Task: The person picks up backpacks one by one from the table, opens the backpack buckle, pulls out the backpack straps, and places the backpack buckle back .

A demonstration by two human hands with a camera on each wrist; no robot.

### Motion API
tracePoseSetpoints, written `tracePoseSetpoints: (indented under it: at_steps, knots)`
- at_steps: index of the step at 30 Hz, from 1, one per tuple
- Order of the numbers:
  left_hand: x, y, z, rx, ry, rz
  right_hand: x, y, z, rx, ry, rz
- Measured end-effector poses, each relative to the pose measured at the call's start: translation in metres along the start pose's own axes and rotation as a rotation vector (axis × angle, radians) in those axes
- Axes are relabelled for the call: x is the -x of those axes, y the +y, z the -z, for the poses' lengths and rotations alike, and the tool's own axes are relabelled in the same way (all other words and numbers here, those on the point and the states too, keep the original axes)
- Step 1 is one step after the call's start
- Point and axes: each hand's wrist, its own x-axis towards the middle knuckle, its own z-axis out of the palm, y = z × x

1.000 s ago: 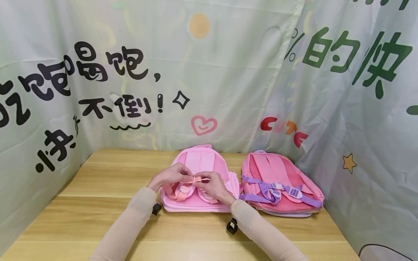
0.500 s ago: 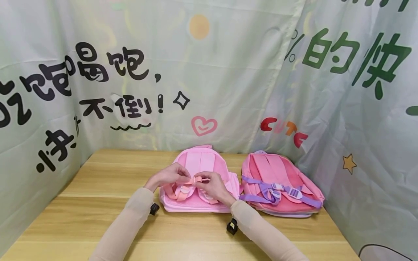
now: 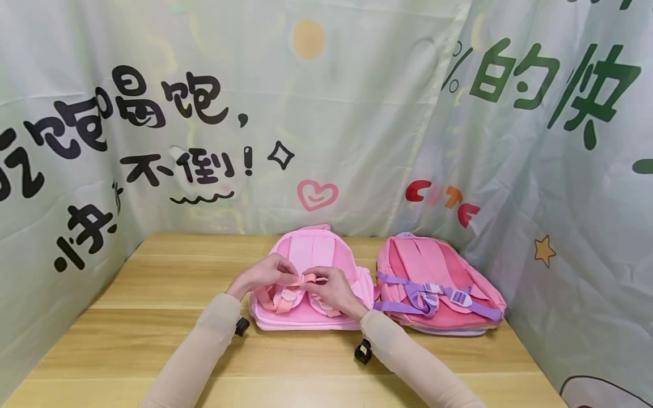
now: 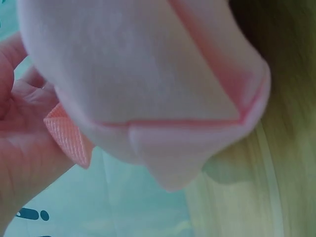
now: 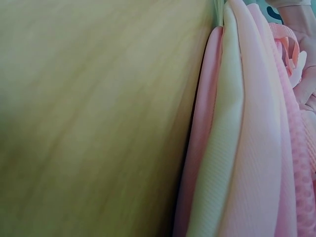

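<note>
Fingers (image 3: 287, 267) of left hand (image 3: 265, 273) and right hand (image 3: 333, 289) pinch a strap (image 3: 309, 278) over the paler bag (image 3: 312, 249), likely steadying it.

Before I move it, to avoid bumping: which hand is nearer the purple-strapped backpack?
Right. The right hand is left of the purple-strapped backpack; the left hand is farther left.

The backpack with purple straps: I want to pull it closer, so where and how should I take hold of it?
Probably by the purple straps, bunched across the middle of the backpack, from the near side and above. They cross the face turned to the camera; the curtain behind and the lighter pink bag on its left leave less room there.
</note>
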Motion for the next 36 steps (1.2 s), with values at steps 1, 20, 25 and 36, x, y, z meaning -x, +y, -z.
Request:
tracePoseSetpoints:
  at_steps: [1, 20, 25, 36]
  knots:
    - [0.0011, -0.0003, 0.0007, -0.001, 0.006, 0.003, -0.0005, 0.0, -0.0002, 0.003, -0.002, -0.003]
    - [0.0027, 0.0037, -0.0001, -0.001, 0.002, 0.01, 0.0002, -0.0021, 0.0008, -0.013, -0.003, -0.006]
    - [0.0015, 0.0029, -0.0009, -0.009, -0.003, 0.006, -0.0004, -0.0014, 0.0004, -0.002, 0.0, -0.001]
    - [-0.0017, -0.0002, -0.0019, -0.017, -0.009, -0.017, -0.001, -0.0008, -0.0004, -0.012, -0.013, -0.001]
